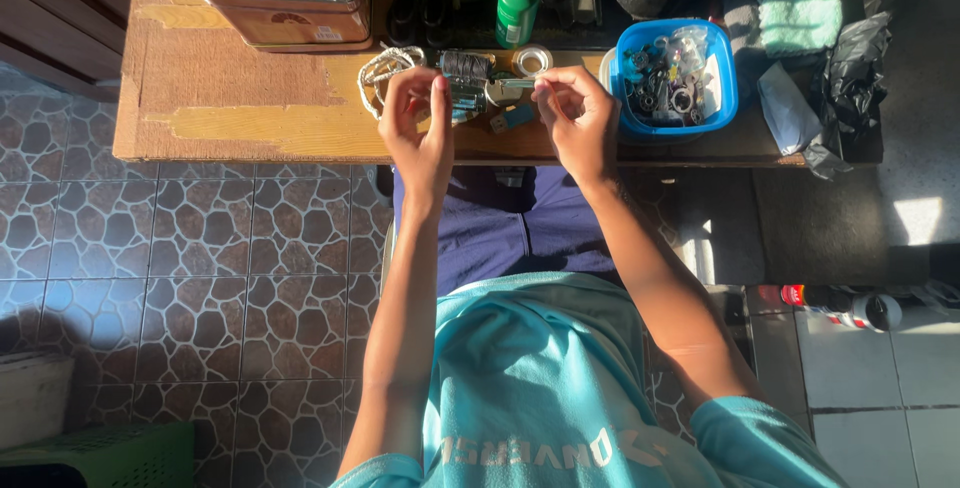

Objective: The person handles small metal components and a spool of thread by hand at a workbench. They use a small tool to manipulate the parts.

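Two hands are raised over the front edge of your counter (240, 128), palms turned toward each other. Your left hand (420, 133) has its fingers (440, 98) pinched together at the tips; whatever sits between them is too small to make out. Your right hand (578, 118) likewise closes thumb and forefinger near its upper left, seemingly on something thin and pale (a thread or strip, though you cannot tell which).

Between the two sets of fingers, lying on the counter, is a small metal device (478, 83) with a dark spool on top. Just beyond your left fingers sits a coil of white cord (378, 70). Just beyond your right fingers lies a roll of white tape (531, 59), and farther on stands a green bottle with a red nozzle (517, 3). Beside your right hand, on its outer side, a blue plastic tub (725, 78) holds small metal parts. Well beyond your left hand rests a cardboard box (285, 20). A turquoise cloth (797, 3) lies past the tub.
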